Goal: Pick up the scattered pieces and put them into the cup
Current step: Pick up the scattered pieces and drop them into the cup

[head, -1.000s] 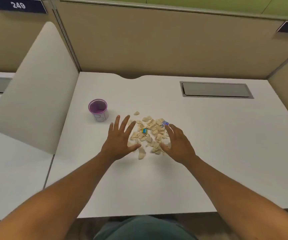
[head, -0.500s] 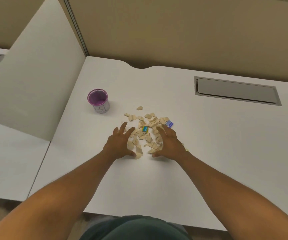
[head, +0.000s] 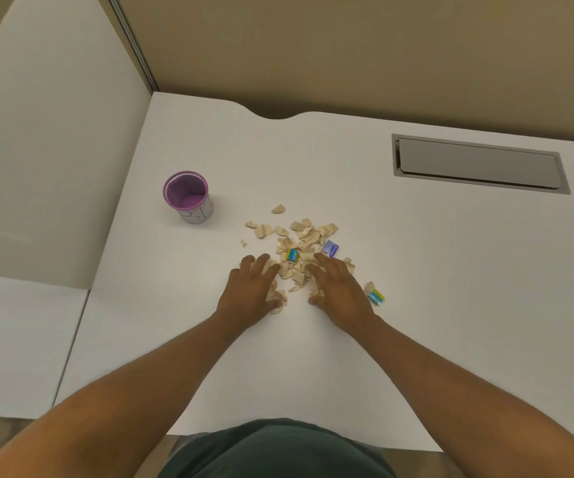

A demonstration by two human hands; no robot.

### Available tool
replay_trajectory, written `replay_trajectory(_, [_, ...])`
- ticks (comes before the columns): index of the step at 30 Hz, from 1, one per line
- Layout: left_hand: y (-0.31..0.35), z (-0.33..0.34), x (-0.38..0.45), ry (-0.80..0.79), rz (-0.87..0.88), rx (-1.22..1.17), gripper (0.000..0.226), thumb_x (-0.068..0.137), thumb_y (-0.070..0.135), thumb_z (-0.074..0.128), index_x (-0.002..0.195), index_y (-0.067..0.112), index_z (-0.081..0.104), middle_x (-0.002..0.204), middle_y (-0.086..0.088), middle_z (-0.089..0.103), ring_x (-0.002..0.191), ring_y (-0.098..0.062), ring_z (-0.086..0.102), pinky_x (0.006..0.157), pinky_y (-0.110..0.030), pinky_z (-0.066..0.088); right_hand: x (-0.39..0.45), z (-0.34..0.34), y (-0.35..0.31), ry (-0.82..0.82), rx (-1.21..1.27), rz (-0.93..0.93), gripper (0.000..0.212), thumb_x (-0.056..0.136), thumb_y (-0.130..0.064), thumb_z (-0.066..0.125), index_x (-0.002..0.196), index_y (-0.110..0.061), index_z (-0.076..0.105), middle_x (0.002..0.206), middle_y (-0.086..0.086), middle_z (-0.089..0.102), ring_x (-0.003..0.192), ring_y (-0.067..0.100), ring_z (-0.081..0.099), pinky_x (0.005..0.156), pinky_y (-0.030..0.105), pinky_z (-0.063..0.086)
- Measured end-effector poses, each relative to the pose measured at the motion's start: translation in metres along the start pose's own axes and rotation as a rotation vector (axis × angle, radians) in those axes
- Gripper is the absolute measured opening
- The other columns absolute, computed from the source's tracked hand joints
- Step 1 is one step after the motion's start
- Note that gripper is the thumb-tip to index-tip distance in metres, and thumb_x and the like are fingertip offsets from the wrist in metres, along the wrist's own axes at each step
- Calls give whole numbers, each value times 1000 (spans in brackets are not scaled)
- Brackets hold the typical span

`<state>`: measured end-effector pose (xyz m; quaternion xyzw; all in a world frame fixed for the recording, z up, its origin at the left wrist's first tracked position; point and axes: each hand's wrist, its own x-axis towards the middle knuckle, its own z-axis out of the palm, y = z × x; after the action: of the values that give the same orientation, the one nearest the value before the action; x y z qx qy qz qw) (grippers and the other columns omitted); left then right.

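Note:
Several beige scattered pieces (head: 301, 236) lie in a loose pile on the white desk (head: 416, 270), mixed with small colourful wrapped items: a blue-yellow one (head: 293, 255), a purple-blue one (head: 330, 249) and another blue-yellow one (head: 376, 297). The purple-rimmed cup (head: 188, 197) stands upright to the pile's far left, apart from it. My left hand (head: 252, 290) and my right hand (head: 337, 288) rest palm-down on the pile's near edge, fingers curved and spread over pieces, a narrow gap between them. Neither hand visibly holds a piece.
A white divider panel (head: 54, 150) stands along the desk's left side. A grey metal cable hatch (head: 478, 163) is set into the desk at the back right. A tan partition wall (head: 347, 46) runs behind the desk.
Both hands have drawn closer together and pressed down on the near side of the pile, bunching pieces. A blue-yellow item now shows right of my right hand. The camera has tilted down.

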<state>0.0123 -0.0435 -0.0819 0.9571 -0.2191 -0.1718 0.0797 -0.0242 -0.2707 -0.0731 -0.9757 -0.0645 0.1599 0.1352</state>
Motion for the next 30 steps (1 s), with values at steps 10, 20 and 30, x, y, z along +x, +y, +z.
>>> replay_trajectory(10, [5, 2, 9, -176, 70, 136, 96, 85, 67, 71, 163, 36, 24, 175, -6, 12, 150, -45, 26, 115, -54, 38, 5, 11, -15, -148, -167, -18, 74, 99, -19, 63, 160, -35, 25, 171, 0, 12, 144, 32, 31, 98, 41, 51])
replay_trajectory(20, [1, -4, 10, -112, 93, 30, 39, 97, 1, 53, 133, 12, 62, 141, -7, 53, 126, -28, 50, 84, -41, 58, 10, 12, -21, -106, -107, -5, 50, 86, -1, 66, 133, -17, 61, 153, 5, 44, 133, 29, 46, 90, 36, 54])
replay_trajectory(30, [-29, -24, 7, 216, -198, -653, 21, 96, 9, 70, 110, 19, 83, 116, -5, 77, 110, -23, 72, 94, -33, 55, 27, -4, -35, 173, 472, 336, 30, 92, -3, 61, 113, -15, 79, 115, 2, 77, 102, 16, 70, 86, 16, 49])
